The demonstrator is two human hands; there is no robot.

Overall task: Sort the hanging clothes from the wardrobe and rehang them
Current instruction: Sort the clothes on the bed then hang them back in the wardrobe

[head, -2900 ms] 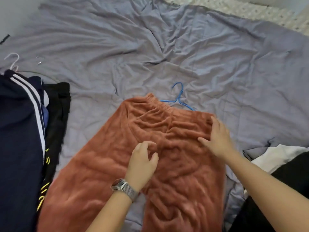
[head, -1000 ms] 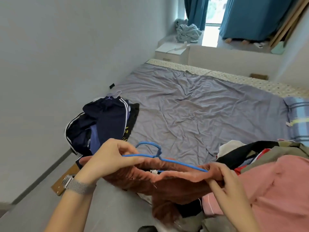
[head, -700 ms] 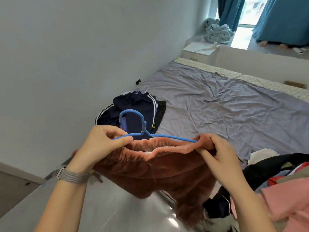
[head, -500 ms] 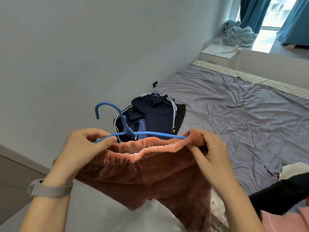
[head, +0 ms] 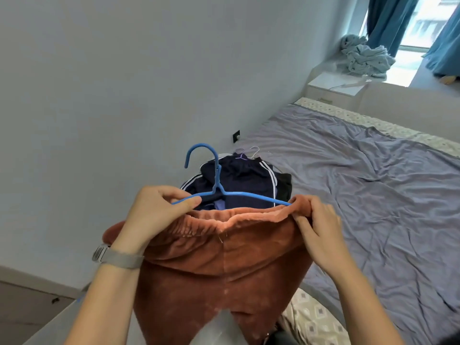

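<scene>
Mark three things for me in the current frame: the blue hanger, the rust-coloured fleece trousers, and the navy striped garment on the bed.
blue hanger (head: 216, 180), head view, on the neck below the hook.
rust-coloured fleece trousers (head: 224, 265), head view, on the front panel below the waistband.
navy striped garment (head: 245, 178), head view, on the dark fabric between the white stripes.

Rust orange, bright blue and a whole lot of grey-lilac

The fuzzy trousers (head: 224, 265) are a warm rust orange, paler along the waistband edge, and the hanger (head: 216, 188) is bright blue. The dark clothes pile (head: 239, 180) is navy with white side stripes, plus a bit of purple up top, maybe a logo, too small to tell. The bedsheet (head: 373, 185) is dusty grey-lilac, the mattress edge (head: 316, 324) beige with grey diamonds. Curtains (head: 388, 21) are teal, the wall (head: 124, 83) pale grey-blue, the watch strap (head: 119, 257) grey.
</scene>
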